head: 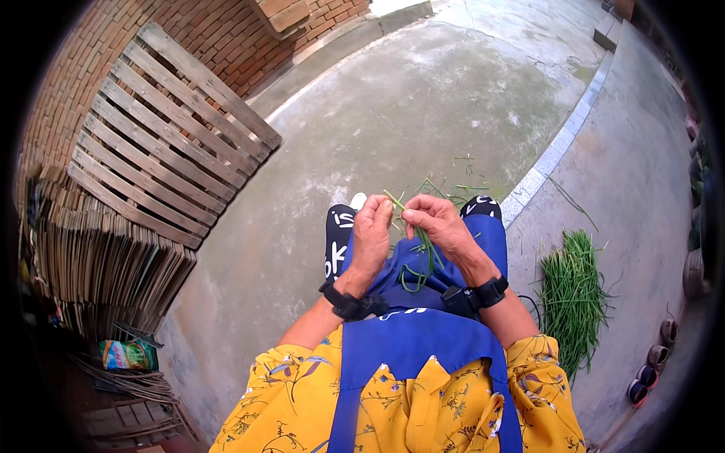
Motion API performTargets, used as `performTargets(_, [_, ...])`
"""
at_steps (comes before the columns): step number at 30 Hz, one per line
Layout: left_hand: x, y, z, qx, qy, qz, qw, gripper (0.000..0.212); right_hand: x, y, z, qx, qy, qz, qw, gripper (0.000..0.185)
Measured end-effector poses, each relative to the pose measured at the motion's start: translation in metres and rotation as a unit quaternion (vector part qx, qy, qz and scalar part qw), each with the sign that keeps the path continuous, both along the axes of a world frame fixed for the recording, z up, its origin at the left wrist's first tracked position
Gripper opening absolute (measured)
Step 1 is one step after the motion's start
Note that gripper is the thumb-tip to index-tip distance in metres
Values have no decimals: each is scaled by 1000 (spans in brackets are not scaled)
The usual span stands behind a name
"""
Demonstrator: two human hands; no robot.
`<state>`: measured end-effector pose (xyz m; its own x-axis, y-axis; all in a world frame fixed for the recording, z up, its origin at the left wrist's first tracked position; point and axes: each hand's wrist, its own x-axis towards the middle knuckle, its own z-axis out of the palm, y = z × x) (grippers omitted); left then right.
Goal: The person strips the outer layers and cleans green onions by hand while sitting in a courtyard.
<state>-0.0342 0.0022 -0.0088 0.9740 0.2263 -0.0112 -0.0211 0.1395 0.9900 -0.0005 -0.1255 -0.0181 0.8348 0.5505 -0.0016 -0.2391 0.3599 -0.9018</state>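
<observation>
Between my two hands, over my lap, is a small bunch of long green stalks (426,249), probably garlic chives; their leaves hang down over the blue apron (419,340). My right hand (436,218) pinches the stalks near their pale cut ends between thumb and fingers. My left hand (374,223) is beside those ends, its fingertips closed together; whether it grips a thin piece cannot be told. A big heap of the same green stalks (573,300) lies on the concrete to my right. Loose scraps (473,187) are scattered on the ground in front of my knees.
A wooden pallet (170,136) leans on the brick wall at the left, beside a stack of flattened cardboard (107,260). A colourful plastic bag (129,355) lies below it. A raised stone edging (552,153) crosses the yard. Several shoes (658,358) stand at the far right.
</observation>
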Motion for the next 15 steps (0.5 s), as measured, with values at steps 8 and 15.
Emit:
performTargets(8, [19,25,11,-137,-36,119,983,18,3,-13,-1,-28,17,22,999,11])
performTargets(15, [28,36,2,119,-37,96,988,10,7,-20,-7,45,115,32,992,16])
